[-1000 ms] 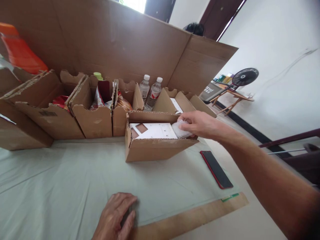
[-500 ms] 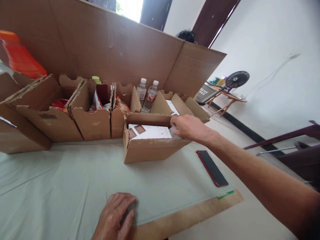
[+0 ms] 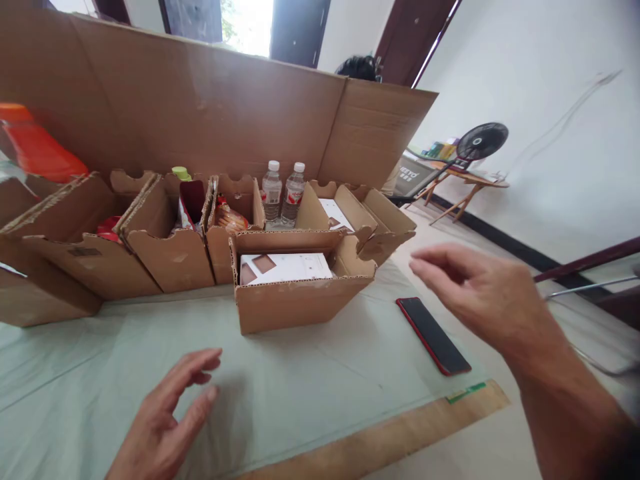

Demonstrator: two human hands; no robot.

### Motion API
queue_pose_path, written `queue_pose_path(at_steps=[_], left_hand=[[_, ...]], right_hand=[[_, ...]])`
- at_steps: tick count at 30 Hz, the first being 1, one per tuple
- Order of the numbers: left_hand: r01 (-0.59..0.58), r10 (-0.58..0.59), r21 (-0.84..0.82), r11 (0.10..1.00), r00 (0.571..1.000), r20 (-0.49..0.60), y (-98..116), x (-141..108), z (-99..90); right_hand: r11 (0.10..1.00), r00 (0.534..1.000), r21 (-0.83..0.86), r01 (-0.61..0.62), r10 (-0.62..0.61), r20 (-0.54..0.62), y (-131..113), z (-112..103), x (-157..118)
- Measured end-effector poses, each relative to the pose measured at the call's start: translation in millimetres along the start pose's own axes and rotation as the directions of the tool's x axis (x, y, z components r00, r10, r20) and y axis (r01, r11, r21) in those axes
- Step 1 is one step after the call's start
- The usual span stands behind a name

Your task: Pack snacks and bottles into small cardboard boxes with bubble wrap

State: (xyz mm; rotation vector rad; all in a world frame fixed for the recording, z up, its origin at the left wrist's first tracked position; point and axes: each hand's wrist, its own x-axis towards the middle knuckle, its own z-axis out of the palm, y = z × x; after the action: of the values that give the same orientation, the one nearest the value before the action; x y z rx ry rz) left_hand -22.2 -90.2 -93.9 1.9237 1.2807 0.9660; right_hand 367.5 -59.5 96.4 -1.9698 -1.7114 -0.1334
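A cardboard box with an open top stands by itself in front of the row. Inside it lies a white carton with brown squares on one end. To the right of the box, my right hand hovers above the phone's far end, its thumb apart from the fingers and nothing seen in it. My left hand is over the cloth at the lower left, fingers apart and holding nothing. The red-edged black phone lies flat near the table's right edge.
Several cardboard bins line up behind, some holding packets. Two clear bottles stand among them, and an orange bottle leans at far left. A tall cardboard panel rises behind. A person's head shows beyond it.
My right hand has left the front box's right end and moved right, towards the camera. My left hand has lifted from the cloth, shifted left and spread its fingers.
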Motion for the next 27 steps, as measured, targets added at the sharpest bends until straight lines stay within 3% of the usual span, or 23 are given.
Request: queue_pose_path(at_steps=[2, 5, 7, 9, 11, 13, 16, 18, 20, 22, 25, 27], left_hand=[[0.095, -0.098, -0.065, 0.993, 0.994, -0.046, 5, 21, -1.2], [0.130, -0.140, -0.178, 0.975, 0.989, -0.041, 20, 62, 19.6], [0.127, -0.132, -0.265, 0.956, 0.991, -0.002, 31, 85, 39.8], [0.118, -0.127, -0.345, 0.931, 0.992, -0.003, 40, 94, 56.0], [0.111, -0.134, -0.373, 0.921, 0.990, -0.037, 43, 83, 62.5], [0.122, -0.156, -0.343, 0.931, 0.985, -0.071, 39, 52, 56.9], [0.227, -0.268, -0.263, 0.938, 0.955, -0.129, 26, -9, 26.7], [0.320, -0.358, -0.209, 0.924, 0.916, -0.182, 20, -36, -2.0], [0.367, -0.396, -0.157, 0.917, 0.888, -0.235, 22, -37, -26.9], [0.339, -0.362, -0.129, 0.932, 0.891, -0.273, 33, -20, -38.3], [0.182, -0.219, -0.160, 0.970, 0.940, -0.261, 53, 7, -23.9], [0.086, -0.121, -0.164, 0.983, 0.968, -0.219, 61, 7, -1.1]], right_hand=[[0.977, 0.987, 0.194, -0.088, 0.058, 0.151, 26, 24, -20], [0.897, 0.944, 0.422, -0.130, -0.019, 0.330, 39, 82, -31], [0.853, 0.949, 0.504, -0.140, -0.031, 0.315, 33, 114, -33], [0.839, 0.965, 0.522, -0.155, 0.016, 0.262, 23, 130, -41], [0.858, 0.982, 0.496, -0.135, 0.051, 0.179, 14, 131, -61], [0.890, 0.994, 0.448, -0.079, 0.037, 0.101, 5, 125, -93], [0.912, 0.998, 0.408, 0.045, -0.061, 0.027, -19, 124, -135], [0.885, 0.987, 0.443, 0.144, -0.162, 0.002, -43, 131, -143], [0.842, 0.972, 0.501, 0.198, -0.233, 0.009, -66, 139, -130], [0.815, 0.970, 0.553, 0.172, -0.237, 0.047, -78, 139, -109], [0.839, 0.991, 0.539, 0.078, -0.126, 0.053, -66, 121, -94], [0.888, 1.000, 0.458, 0.019, -0.025, 0.006, -43, 104, -108]])
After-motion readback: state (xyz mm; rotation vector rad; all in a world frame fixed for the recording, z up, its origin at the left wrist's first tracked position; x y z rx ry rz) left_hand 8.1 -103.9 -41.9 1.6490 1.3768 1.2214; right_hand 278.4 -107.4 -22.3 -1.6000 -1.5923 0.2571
